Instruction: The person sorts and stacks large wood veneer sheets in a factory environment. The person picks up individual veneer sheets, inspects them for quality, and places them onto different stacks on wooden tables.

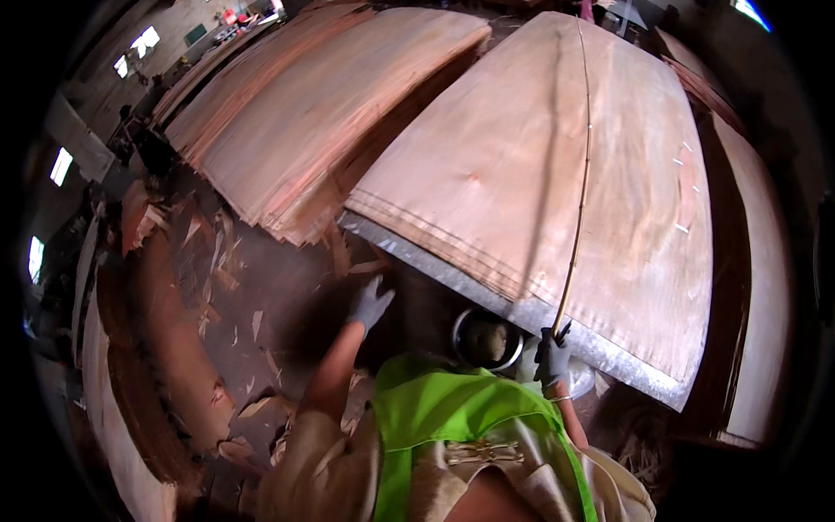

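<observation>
Right hand point(554, 357)'s curled round the near end of the pole point(589, 126), which runs far over the big stack point(470, 174), left hand point(371, 306)'s spread and empty, so a steady, level hold's probably best imo.

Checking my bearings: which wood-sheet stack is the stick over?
The middle stack, in front of the right hand: the stick reaches over it, not over the left stack or right stack.

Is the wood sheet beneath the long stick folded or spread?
Spread: the wood sheet lies flat, its broad face showing beneath the long stick.
</observation>
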{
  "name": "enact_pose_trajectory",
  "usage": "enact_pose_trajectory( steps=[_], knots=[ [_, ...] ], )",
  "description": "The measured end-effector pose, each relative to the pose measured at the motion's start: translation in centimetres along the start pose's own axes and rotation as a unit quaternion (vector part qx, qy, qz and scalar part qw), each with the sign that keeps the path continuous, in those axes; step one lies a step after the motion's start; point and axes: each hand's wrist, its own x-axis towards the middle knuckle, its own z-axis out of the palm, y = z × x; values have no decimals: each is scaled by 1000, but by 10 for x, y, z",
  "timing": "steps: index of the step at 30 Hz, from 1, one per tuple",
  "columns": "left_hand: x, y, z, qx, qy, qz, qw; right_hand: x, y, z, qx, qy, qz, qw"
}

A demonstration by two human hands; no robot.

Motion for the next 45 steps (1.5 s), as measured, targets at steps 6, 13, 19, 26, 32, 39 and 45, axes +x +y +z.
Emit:
enact_pose_trajectory(
  steps=[6,13,19,26,32,39,45],
  knots=[
    [174,-56,-37,2,63,-67,996,3,-7,50,20,-52,-2,998],
    [322,-91,-49,-14,14,-182,983,-66,23,111,-67,37,66,995],
    [335,-57,-83,68,-9,-108,992,-99,49,139,-133,115,-36,984],
    [360,-113,-91,224,122,137,957,-86,44,149,-160,140,-72,975],
    [319,-48,-116,112,12,127,986,-61,47,157,-94,153,-58,982],
    [222,74,-165,-186,-94,169,963,-27,-10,189,49,-24,-52,997],
    [192,297,-51,-206,-348,300,864,-25,53,164,-192,-128,-102,968]
  ],
)
